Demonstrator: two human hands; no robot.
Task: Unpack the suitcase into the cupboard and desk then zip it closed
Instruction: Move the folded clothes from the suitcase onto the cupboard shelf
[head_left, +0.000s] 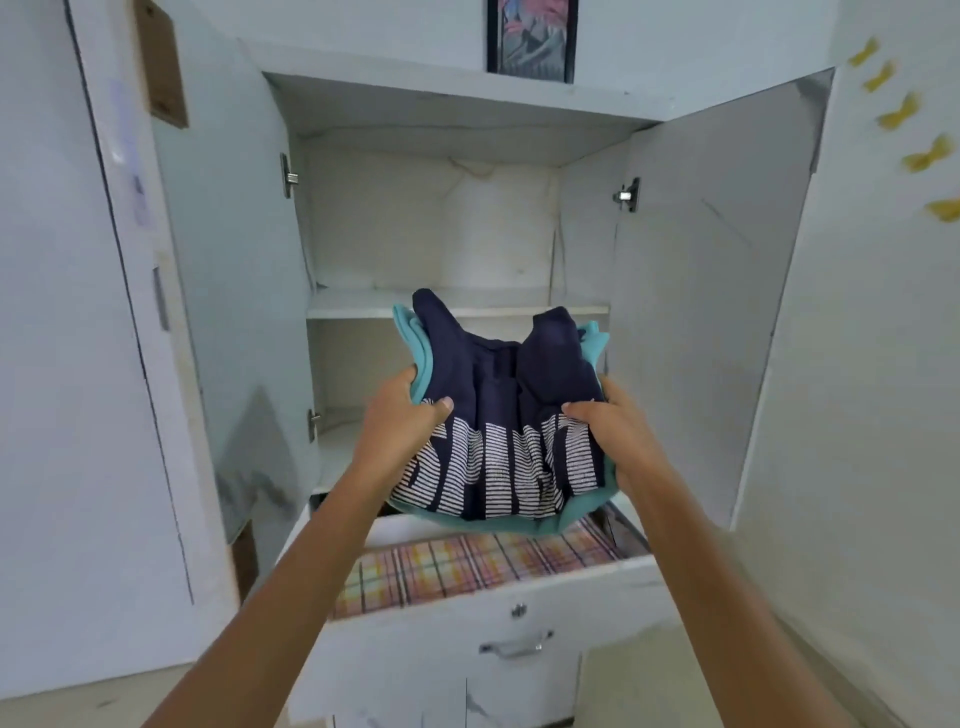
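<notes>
Both hands are up in front of the open cupboard (457, 98), carrying one folded stack of clothes between them.

- Left hand (400, 415): grips the stack's left edge, thumb curled over the top, fingers underneath and out of sight.
- Right hand (613, 421): grips the right edge the same way, thumb on top.
- Stack: navy shirt (498, 384) on top with a white striped print across its near half. The lettering is creased and I can't read it with confidence. A teal garment (540, 522) lies underneath, showing at both sides and along the near edge.
- Position: the stack is held in the air, level with the middle shelf (353, 310) and above the pulled-out drawer (519, 587). It touches neither.
- Cupboard: left door (228, 260) and right door (701, 286) both swung wide.
- Drawer: holds a pink and yellow checked cloth (467, 566) lying flat. A metal handle (514, 647) is on the front.
- A framed picture (532, 36) stands on top of the cupboard.
</notes>
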